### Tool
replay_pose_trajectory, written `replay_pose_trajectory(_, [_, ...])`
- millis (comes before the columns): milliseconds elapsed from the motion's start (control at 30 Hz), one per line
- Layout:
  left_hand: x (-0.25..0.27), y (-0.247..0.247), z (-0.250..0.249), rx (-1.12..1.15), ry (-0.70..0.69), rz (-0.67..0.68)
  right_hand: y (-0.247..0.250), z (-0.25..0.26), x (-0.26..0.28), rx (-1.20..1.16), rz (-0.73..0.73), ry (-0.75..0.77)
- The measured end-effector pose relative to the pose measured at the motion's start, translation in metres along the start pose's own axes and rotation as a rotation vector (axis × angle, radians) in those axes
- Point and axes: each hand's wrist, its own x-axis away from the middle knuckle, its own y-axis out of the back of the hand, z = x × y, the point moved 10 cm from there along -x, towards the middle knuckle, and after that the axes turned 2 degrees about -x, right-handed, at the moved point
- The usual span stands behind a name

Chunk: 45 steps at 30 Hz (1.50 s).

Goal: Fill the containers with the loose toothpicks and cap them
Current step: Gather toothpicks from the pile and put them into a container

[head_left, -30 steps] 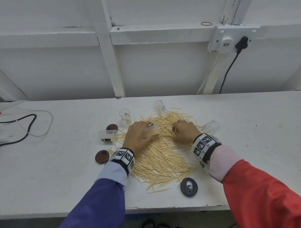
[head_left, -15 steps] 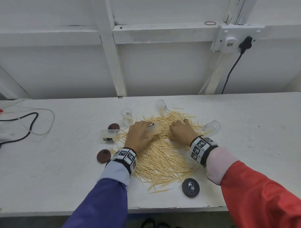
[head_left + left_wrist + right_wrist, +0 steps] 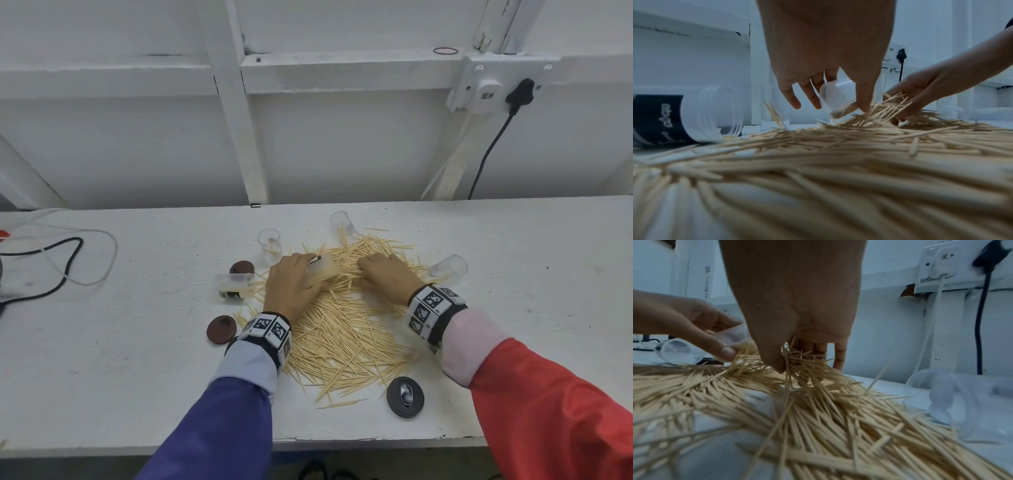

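A wide heap of loose toothpicks (image 3: 346, 329) covers the middle of the white table (image 3: 120, 359). My left hand (image 3: 294, 284) grips a clear container (image 3: 322, 272) tilted on its side, its mouth facing right and toothpicks inside; the left wrist view shows that same container (image 3: 836, 99) between thumb and fingers. Just right of it, my right hand (image 3: 383, 277) lies on the heap and pinches a bunch of toothpicks (image 3: 797, 360) between thumb and fingers.
A labelled container (image 3: 234, 286) lies on its side at the left. Clear containers stand or lie behind and to the right (image 3: 269, 241) (image 3: 342, 222) (image 3: 448, 267). Two brown caps (image 3: 222, 329) (image 3: 241, 268) and a dark cap (image 3: 405, 396) lie around. Cables (image 3: 51, 270) run at far left.
My right hand has slid left over the heap toward the held container and gathered toothpicks. The left hand keeps the container in about the same place.
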Motion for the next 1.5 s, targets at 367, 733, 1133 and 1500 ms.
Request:
replay_pose_trajectory(367, [0.000, 0.002, 0.000, -0.015, 0.011, -0.002, -0.003, 0.002, 0.005, -0.176, 0.067, 0.014])
replay_pose_trajectory(733, [0.001, 0.003, 0.003, -0.040, 0.037, -0.002, 0.009, -0.012, 0.002, -0.306, 0.066, -0.061])
replay_pose_trajectory(1133, [0.001, 0.001, -0.007, 0.022, -0.024, 0.030, 0.018, 0.001, 0.000, -0.185, 0.108, -0.010])
replay_pose_trajectory(1500, [0.002, -0.007, -0.014, 0.032, -0.111, 0.071, 0.026, 0.032, -0.006, 0.130, 0.082, 0.142])
